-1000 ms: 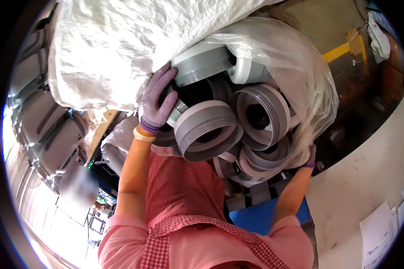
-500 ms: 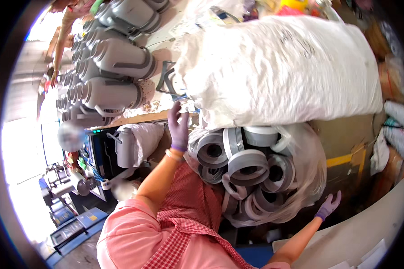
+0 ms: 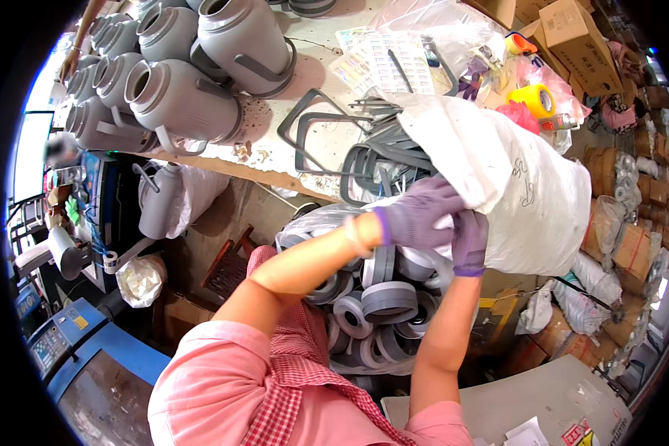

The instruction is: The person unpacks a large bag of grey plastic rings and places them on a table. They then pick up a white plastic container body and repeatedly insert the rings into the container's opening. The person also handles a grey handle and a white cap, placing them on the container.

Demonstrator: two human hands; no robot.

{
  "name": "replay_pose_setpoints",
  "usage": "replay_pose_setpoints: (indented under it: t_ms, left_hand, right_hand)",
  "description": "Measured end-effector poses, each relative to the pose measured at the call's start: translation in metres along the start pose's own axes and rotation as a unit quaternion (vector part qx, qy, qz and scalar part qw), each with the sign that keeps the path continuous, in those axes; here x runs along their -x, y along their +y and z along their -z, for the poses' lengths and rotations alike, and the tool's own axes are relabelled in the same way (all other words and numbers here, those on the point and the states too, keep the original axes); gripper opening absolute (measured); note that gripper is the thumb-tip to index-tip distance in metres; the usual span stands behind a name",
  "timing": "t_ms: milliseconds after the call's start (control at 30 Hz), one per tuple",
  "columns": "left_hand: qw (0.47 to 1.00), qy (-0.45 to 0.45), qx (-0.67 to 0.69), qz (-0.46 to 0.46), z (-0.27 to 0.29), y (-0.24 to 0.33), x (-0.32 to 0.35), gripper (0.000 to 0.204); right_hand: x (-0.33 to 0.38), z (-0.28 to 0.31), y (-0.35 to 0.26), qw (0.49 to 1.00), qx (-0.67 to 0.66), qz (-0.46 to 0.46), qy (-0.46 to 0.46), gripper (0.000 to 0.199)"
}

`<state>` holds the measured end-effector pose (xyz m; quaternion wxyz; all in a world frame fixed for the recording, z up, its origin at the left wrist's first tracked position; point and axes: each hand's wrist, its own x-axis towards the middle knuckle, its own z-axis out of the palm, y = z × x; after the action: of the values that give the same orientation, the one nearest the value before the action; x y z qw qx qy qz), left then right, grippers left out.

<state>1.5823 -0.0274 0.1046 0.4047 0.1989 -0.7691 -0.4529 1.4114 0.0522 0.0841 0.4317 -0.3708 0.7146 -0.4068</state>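
A large white woven sack (image 3: 550, 193) lies on the table, its mouth facing left. Grey plastic handles (image 3: 394, 141) stick out of that mouth onto the tabletop. My left hand (image 3: 424, 214), in a purple-grey glove, has its fingers bent at the sack's lower lip and seems to grip the fabric. Just right of it, touching or nearly so, my gloved right hand (image 3: 470, 241) is closed on the same edge. The fingertips of both are partly hidden. Below my hands, a clear plastic bag holds several grey ring-shaped parts (image 3: 389, 302).
Several grey jugs (image 3: 178, 100) crowd the table's left side. Yellow tape (image 3: 531, 100), a pen and printed sheets lie at the back. A blue machine (image 3: 100, 349) stands lower left, a grey panel (image 3: 565, 394) lower right. Cardboard boxes (image 3: 583, 44) are stacked along the right.
Both hands, open and wide apart before, have come together at the sack's edge. The sack's mouth is now visible with the handles exposed. My view has shifted too.
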Motion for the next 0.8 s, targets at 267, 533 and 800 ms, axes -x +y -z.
replay_pose_setpoints:
  t_ms: [267, 533, 800]
  left_hand:
    - [0.959, 0.063, -0.217, 0.170, 0.050, -0.158, 0.034, 0.092]
    - [0.900, -0.154, -0.304, 0.271, -0.016, -0.239, -0.018, 0.075]
    - [0.919, -0.108, -0.303, 0.226, 0.055, -0.215, -0.027, 0.051]
  right_hand:
    - [-0.008, -0.035, 0.012, 0.938, -0.284, -0.102, 0.169, 0.060]
    - [-0.024, -0.083, 0.021, 0.938, -0.250, -0.068, 0.232, 0.060]
    - [-0.050, -0.060, 0.082, 0.978, 0.031, -0.048, 0.198, 0.053]
